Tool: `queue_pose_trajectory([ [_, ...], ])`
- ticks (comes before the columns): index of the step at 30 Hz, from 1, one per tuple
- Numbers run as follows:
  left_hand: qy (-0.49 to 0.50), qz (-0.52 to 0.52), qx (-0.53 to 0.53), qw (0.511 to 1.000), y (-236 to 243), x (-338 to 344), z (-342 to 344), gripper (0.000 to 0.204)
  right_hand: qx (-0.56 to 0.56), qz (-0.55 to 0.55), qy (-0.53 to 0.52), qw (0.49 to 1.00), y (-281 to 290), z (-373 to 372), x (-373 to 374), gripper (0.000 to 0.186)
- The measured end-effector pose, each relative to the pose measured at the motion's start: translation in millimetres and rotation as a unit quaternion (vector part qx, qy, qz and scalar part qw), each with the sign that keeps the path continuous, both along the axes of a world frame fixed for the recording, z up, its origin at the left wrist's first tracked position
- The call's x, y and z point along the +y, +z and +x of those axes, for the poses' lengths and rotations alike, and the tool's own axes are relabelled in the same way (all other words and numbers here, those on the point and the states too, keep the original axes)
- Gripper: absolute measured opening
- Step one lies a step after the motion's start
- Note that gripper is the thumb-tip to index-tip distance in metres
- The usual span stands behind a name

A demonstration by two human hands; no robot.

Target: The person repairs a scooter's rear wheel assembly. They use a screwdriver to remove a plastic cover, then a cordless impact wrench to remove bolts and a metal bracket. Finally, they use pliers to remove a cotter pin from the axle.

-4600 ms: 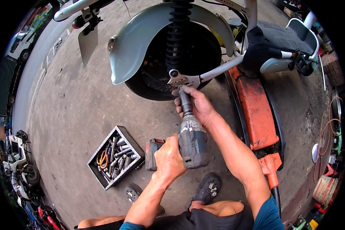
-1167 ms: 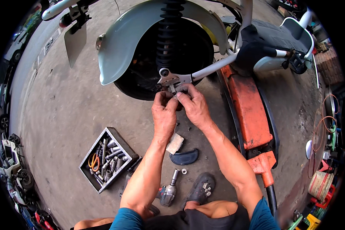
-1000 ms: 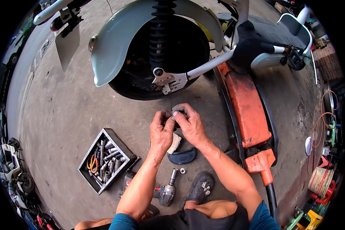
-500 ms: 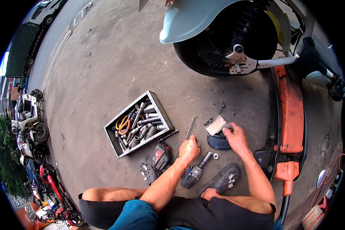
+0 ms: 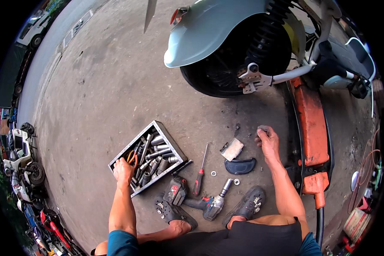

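My left hand (image 5: 123, 171) reaches over the near left side of a metal tool box (image 5: 170, 135). Its fingers are closed at the orange handles of a pair of pliers (image 5: 133, 158); the fingertips are partly hidden. Sockets (image 5: 162, 165) and other metal tools fill the box. My right hand (image 5: 268, 143) is raised over the ground at the right, fingers pinched together at a small dark thing I cannot make out. Between the hands lie a red-handled screwdriver (image 5: 199, 179), a pale block-like piece (image 5: 232, 149) and a dark curved cover (image 5: 240, 167).
A cordless impact wrench (image 5: 213, 207) with a socket lies between my shoes (image 5: 248, 204), near metal rings (image 5: 237, 181). Ahead stands a pale blue scooter (image 5: 217, 30), its rear wheel facing me. An orange jack (image 5: 310, 128) is at the right. Parked motorbikes (image 5: 23, 158) line the left.
My left hand has let go of the screwdriver, now on the ground, and moved left to the tool box. My right hand has lifted away from the pale piece. The view has shifted.
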State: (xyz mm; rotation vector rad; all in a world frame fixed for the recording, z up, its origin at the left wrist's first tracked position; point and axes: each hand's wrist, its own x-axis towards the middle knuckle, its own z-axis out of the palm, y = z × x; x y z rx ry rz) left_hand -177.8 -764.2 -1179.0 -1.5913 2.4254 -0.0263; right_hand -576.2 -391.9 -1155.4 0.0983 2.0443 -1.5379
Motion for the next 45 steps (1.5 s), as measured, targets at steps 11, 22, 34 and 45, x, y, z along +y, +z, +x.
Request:
queue_pose_trajectory([
  [11, -0.164, 0.051, 0.01, 0.985, 30.5, 3.0, -20.3, 0.039, 0.013, -0.31, -0.122, 0.943, 42.3, -86.6, -47.0, 0.032],
  [22, -0.198, 0.51, 0.031, 0.837, 177.2, 95.9, -212.1, 0.045, -0.092, -0.391, -0.063, 0.914, 34.3, -101.6, -47.8, 0.028],
  [34, -0.163, 0.681, 0.153, 0.697, 178.9, 121.5, -393.3, 0.043, -0.095, -0.376, -0.015, 0.922, 33.9, -100.4, -37.0, 0.032],
  [45, -0.165, 0.686, 0.149, 0.693, 170.3, 109.7, -413.7, 0.041, -0.062, -0.374, -0.061, 0.923, 59.6, -143.1, -30.9, 0.05],
])
